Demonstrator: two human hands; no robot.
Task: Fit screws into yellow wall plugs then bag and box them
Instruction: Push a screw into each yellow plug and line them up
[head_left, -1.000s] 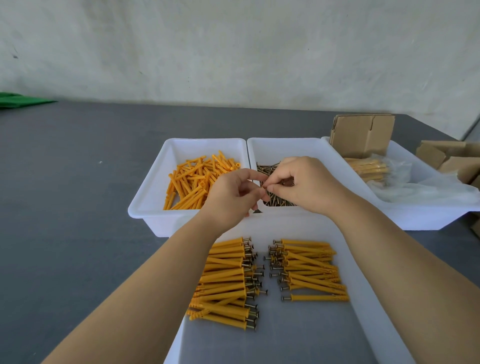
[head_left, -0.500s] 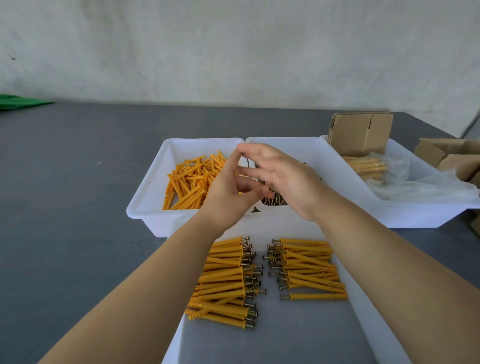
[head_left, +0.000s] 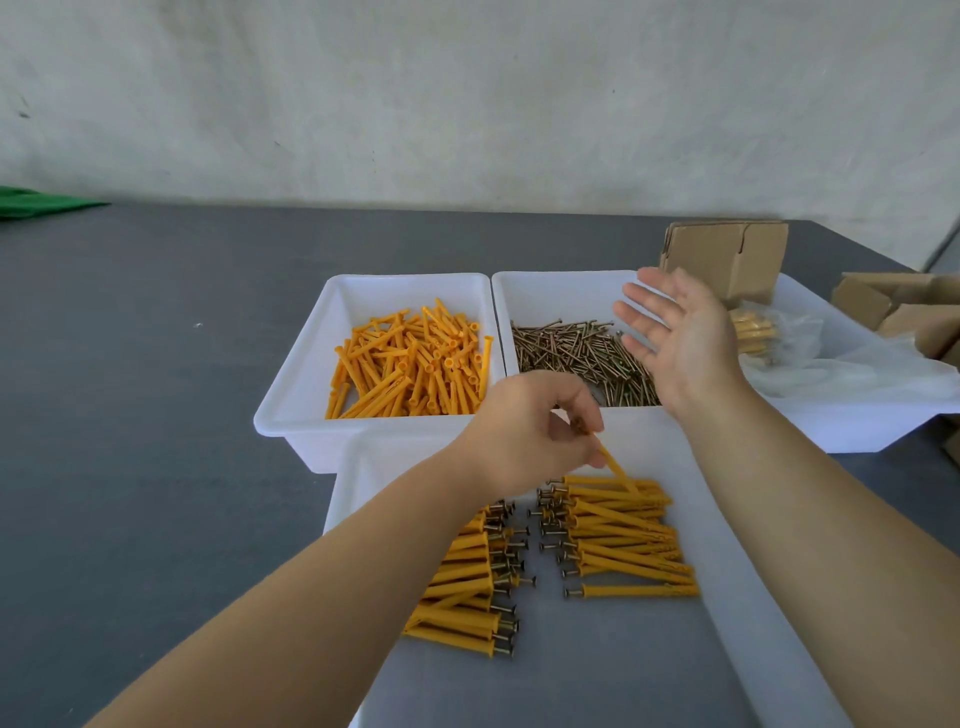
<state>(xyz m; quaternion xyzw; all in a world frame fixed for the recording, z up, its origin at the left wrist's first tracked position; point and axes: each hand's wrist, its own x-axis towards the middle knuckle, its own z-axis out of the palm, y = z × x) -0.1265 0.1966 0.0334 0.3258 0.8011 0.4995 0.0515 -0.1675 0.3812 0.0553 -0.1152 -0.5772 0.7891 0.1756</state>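
The left hand (head_left: 530, 431) pinches one yellow wall plug (head_left: 618, 470) between its curled fingertips, the plug slanting down to the right so its lower end meets the top of the right pile of assembled plugs (head_left: 621, 535) in the near white tray (head_left: 727, 613); a dark bit at the fingertips may be a screw head, though it is too small to be sure. A second, left pile of assembled plugs (head_left: 467, 587) lies beside it in the same tray, partly hidden by the left forearm, with the screw heads of both piles facing the gap between them. The right hand (head_left: 675, 338) is raised above the bin of screws (head_left: 582, 358), palm turned left, fingers straight and spread, holding nothing. Left of that bin, touching it, stands the bin of loose plugs (head_left: 410, 364). To the right a third white tray (head_left: 852, 421) holds clear plastic bags (head_left: 857, 364), a bagged bundle of plugs (head_left: 753, 332) and a folded cardboard box (head_left: 727, 254); more flat cardboard (head_left: 904, 306) lies at the far right. All of it rests on a grey bench (head_left: 156, 389), with a green item (head_left: 36, 202) at its far left edge
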